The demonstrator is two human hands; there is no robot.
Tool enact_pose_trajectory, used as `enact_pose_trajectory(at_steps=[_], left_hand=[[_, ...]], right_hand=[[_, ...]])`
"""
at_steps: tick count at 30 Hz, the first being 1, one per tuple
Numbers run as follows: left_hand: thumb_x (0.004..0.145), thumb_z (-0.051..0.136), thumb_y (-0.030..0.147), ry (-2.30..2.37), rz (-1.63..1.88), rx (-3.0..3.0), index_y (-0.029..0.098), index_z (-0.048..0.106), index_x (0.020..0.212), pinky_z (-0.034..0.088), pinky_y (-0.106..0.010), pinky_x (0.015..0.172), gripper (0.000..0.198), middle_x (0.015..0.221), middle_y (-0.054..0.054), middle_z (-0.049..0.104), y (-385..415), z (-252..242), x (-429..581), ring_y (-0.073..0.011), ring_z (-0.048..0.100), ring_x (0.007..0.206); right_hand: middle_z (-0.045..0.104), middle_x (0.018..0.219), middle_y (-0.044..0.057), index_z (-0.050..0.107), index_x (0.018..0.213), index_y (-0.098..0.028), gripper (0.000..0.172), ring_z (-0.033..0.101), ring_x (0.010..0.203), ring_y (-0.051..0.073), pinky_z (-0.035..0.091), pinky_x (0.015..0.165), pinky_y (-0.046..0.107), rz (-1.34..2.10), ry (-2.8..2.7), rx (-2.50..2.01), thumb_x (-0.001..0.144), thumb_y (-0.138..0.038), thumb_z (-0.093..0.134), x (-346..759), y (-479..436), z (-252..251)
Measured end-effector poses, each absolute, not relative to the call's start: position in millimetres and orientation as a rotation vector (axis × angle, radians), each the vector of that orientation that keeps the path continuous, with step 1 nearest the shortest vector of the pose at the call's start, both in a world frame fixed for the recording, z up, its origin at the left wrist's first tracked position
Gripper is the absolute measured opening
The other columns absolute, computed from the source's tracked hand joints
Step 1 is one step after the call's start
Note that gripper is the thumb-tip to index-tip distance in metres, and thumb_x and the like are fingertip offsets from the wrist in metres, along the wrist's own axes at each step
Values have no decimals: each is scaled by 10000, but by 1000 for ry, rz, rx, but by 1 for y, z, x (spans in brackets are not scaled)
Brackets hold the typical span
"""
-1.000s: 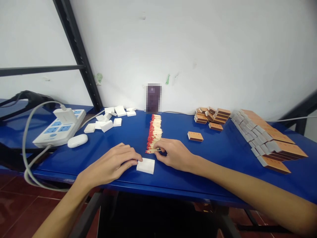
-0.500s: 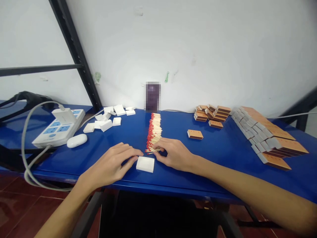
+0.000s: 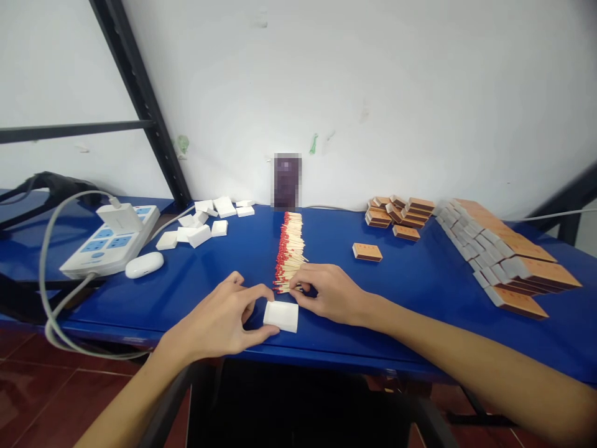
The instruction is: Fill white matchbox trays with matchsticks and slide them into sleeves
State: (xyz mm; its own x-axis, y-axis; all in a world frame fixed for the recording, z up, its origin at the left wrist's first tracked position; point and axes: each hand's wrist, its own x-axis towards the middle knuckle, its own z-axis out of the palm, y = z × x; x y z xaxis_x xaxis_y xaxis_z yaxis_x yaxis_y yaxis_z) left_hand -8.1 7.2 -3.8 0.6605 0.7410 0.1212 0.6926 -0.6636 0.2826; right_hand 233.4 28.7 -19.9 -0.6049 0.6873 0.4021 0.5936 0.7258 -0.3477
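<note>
A small white matchbox tray (image 3: 282,316) lies near the front of the blue table. My left hand (image 3: 228,315) grips its left end, thumb on the near edge and index finger at the far corner. Just beyond the tray a long row of red-tipped matches (image 3: 293,239) runs back toward the wall. At the near end of that row my right hand (image 3: 331,292) is closed in a pinch on matches, mostly hidden by its fingers.
Several loose white trays (image 3: 199,235) lie at the back left, near a white earphone case (image 3: 144,265) and a power strip (image 3: 112,242) with cables. Orange matchbox covers (image 3: 367,252) lie right of the row, and a large stack (image 3: 522,267) stands at far right.
My left hand has moved right and taken hold of the tray, which has shifted slightly right and nearer. My right hand stays at the row, its fingers slightly closer in.
</note>
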Motion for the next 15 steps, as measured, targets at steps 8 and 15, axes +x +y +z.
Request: enact_pose_trajectory(at_steps=[8, 15], left_hand=[[802, 707, 487, 1126, 459, 2673, 235, 640, 1009, 382, -277, 613, 333, 578, 38, 515, 8, -9, -8, -179, 513, 665], [798, 713, 486, 1111, 500, 2701, 225, 661, 1071, 341, -242, 545, 381, 589, 59, 495, 7, -11, -9, -121, 479, 537]], right_hand=[[593, 661, -40, 649, 801, -172, 119, 452, 594, 88, 298, 710, 273, 272, -2445, -929, 883, -144, 567, 235, 27, -22], [527, 541, -73, 671, 783, -171, 118, 362, 487, 59, 296, 753, 295, 278, -2396, -950, 861, -157, 584, 235, 25, -23]])
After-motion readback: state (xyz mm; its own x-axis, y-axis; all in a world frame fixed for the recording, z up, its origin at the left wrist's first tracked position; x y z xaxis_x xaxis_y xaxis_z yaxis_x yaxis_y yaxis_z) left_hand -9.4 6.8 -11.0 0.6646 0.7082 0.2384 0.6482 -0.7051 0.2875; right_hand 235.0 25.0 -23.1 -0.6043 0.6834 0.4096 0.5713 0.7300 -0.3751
